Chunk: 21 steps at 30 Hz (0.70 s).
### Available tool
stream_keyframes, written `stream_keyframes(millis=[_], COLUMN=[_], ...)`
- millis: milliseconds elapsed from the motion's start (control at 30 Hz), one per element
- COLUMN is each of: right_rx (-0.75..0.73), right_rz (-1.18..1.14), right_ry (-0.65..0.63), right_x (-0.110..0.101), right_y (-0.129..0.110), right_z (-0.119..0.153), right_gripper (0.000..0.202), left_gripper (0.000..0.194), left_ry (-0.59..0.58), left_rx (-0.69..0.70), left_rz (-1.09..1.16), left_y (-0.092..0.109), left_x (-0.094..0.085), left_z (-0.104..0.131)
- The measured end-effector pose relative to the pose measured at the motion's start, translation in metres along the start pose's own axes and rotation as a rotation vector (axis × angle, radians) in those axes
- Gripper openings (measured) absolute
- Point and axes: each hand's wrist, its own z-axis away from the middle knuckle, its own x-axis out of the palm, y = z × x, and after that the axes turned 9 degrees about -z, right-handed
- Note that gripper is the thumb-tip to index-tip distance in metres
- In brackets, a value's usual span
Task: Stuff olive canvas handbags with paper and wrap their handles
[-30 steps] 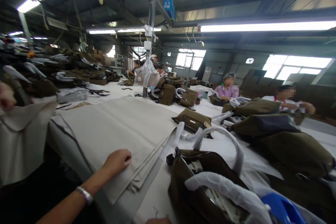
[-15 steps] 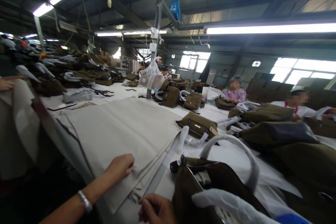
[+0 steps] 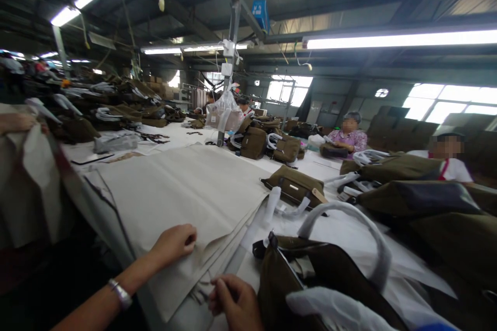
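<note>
Head view: right hand [image 3: 235, 300], cropped below, perhaps touches sheets [image 3: 182, 186].

On table [image 3: 186, 133]: sheet stack [image 3: 178, 186], front centre. Right of stack: open bag [image 3: 330, 258], near; second bag [image 3: 297, 184] behind it; bag pile [image 3: 411, 196] farther right. Behind stack: post [image 3: 234, 26]. Far left: bag heap [image 3: 128, 113]. Left hand [image 3: 174, 243] on stack; right hand [image 3: 235, 300] between stack and open bag.

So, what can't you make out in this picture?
All in the head view:
Whether the left hand grips the pale sheets: the curled hand itself hides it.
Nearest bag: lower part cut off by the bottom edge.
Blue thing: cut off there too.
Distant people, far left: too small, blurred.
</note>
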Motion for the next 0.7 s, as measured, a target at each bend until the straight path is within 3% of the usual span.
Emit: stream_keyframes(millis=[233, 333, 400, 500, 633, 700], right_rx=[0.228, 0.278, 0.264, 0.21, 0.288, 0.274], right_rz=[-0.466, -0.635, -0.677, -0.65, -0.334, -0.166], right_ry=[0.163, 0.156, 0.135, 0.064, 0.032, 0.031], right_x=[0.018, 0.022, 0.023, 0.023, 0.011, 0.001], right_y=[-0.017, -0.026, -0.033, -0.04, -0.035, -0.028], right_z=[-0.033, -0.045, -0.051, -0.055, -0.055, -0.05], right_gripper=[0.095, 0.09, 0.083, 0.076, 0.071, 0.063], left_gripper=[0.018, 0.023, 0.027, 0.025, 0.016, 0.014], left_ry=[0.12, 0.156, 0.151, 0.046, -0.262, -0.193], left_rx=[-0.06, -0.049, -0.013, 0.126, 0.328, 0.246], left_rz=[0.197, 0.288, 0.351, 0.451, 0.598, 0.619], left_y=[-0.011, -0.007, 0.006, 0.041, 0.079, 0.073], left_x=[-0.006, -0.02, -0.028, -0.03, -0.022, -0.021], left_z=[-0.003, 0.0, 0.012, 0.045, 0.079, 0.077])
